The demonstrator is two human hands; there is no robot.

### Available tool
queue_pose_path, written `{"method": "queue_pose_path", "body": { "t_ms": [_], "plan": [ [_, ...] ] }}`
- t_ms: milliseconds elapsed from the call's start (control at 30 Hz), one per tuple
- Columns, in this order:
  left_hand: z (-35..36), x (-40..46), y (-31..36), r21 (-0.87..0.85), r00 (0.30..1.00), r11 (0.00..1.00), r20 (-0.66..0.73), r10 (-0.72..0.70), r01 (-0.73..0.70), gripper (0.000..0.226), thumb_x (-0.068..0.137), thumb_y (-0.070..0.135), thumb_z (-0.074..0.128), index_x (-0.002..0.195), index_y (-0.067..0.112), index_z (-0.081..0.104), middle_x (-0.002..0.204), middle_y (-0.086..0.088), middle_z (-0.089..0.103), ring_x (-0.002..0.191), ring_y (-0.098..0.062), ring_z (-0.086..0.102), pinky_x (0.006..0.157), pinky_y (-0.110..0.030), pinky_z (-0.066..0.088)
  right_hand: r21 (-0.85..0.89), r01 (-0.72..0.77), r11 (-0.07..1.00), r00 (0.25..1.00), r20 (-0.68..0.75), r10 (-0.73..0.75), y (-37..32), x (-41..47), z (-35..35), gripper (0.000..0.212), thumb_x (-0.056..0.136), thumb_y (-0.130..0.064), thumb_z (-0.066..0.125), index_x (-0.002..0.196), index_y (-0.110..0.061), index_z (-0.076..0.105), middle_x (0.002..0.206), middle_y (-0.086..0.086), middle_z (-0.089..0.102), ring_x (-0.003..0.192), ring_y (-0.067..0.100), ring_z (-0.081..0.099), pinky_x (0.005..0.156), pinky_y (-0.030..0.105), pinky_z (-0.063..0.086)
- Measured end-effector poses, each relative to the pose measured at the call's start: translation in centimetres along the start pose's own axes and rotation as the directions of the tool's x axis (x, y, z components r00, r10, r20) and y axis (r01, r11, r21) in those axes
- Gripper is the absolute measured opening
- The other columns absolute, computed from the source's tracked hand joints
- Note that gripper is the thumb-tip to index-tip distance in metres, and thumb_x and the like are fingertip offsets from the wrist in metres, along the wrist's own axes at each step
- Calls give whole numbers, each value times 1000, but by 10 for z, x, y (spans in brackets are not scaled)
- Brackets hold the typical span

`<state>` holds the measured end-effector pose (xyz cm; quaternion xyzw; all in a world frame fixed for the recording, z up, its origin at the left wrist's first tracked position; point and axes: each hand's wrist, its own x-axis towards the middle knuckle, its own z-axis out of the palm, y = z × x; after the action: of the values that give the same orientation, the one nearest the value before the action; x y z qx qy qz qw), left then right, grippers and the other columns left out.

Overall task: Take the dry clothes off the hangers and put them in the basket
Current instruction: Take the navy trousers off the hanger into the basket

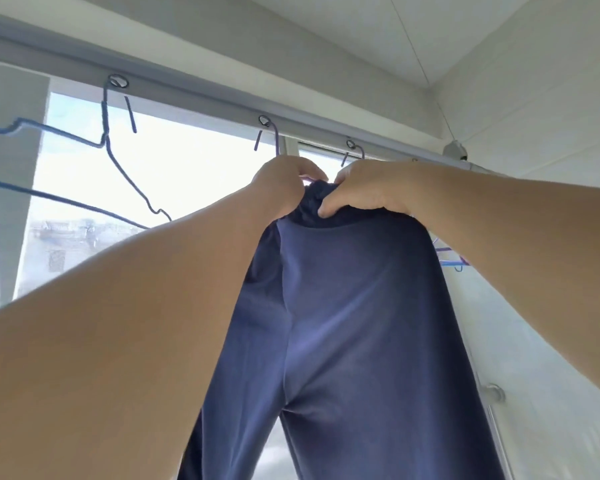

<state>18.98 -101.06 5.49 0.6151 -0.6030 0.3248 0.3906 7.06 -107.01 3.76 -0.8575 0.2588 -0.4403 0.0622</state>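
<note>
Trousers [354, 323] hang straight down toward six o'clock from both hands; left hand [284, 183] and right hand [364, 192] pinch the bunched waistband beneath the hanger hook [274, 133].

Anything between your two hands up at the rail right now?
In the head view, only the bunched waistband of the navy blue trousers lies between the left hand and right hand; both grip it.

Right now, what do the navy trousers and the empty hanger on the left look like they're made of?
Navy trousers: soft, matte knit, probably cotton or a stretch blend; they drape in smooth folds and bunch at the waistband where the left hand and right hand grip them.
Empty hanger: thin wire, apparently coated in dark blue plastic; the narrow bent outline suggests this, though backlight hides the finish.
</note>
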Motion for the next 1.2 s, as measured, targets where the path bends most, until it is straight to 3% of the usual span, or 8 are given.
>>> {"method": "queue_pose_path", "body": {
  "t_ms": [133,300,433,667,900,1000,1100,1200],
  "plan": [
    [-3,-3,4,114,998,992,25,56,-58,46,89,-7,35,113,18,66,124,0,61,114,-21,55,98,-30,43,105,-5,994,999,36,1,8,-10,-3,37,77,-35,69,108,-15,64,106,4,66,92,20,64,86,34,51],
    [-12,-5,-1,85,985,982,55,163,-167,21,92,18,54,108,18,68,119,7,64,114,-9,53,89,-14,31,401,-19,916,991,127,-35,16,-29,-8,20,81,-30,69,90,-15,59,78,4,59,63,16,54,60,24,42],
    [-18,-4,-2,106,975,973,109,192,-204,27,85,32,64,109,21,68,120,8,63,116,-10,52,92,-18,30,416,4,909,999,45,-25,19,-39,-12,36,75,-38,73,61,-21,45,61,-1,43,53,13,41,54,24,31],
    [-19,-6,13,230,964,938,126,236,-259,36,82,41,63,110,18,66,125,4,60,118,-18,51,93,-23,32,124,168,978,958,-253,-133,16,-63,-20,55,69,-50,74,52,-19,31,52,-3,20,45,8,20,42,20,14],
    [-17,-11,24,260,960,929,163,227,-264,50,79,55,60,115,21,64,127,1,59,120,-19,50,99,-28,36,377,158,913,978,65,-197,40,-89,-38,26,64,-24,81,70,-24,56,70,-10,61,68,6,60,62,23,47],
    [-14,-12,28,285,965,928,171,198,-241,59,79,59,55,123,21,58,131,-3,56,122,-22,48,99,-30,36,424,95,901,978,131,-164,46,-98,-46,23,70,-16,77,83,-21,59,79,-13,65,74,3,64,66,21,51],
    [-10,-12,30,300,970,930,178,166,-214,70,78,63,51,132,19,50,140,-4,48,130,-24,41,106,-35,32,157,156,975,986,-74,-146,40,-104,-44,33,70,-26,78,67,-18,47,53,-15,45,47,-2,43,47,10,33],
    [-7,-13,34,321,970,922,175,169,-218,74,80,64,47,136,16,46,144,-4,43,133,-24,38,107,-36,29,-190,191,963,896,-366,-250,39,-109,-35,49,68,-40,78,57,-19,35,53,-7,36,52,7,37,48,20,27]
  ]
}}
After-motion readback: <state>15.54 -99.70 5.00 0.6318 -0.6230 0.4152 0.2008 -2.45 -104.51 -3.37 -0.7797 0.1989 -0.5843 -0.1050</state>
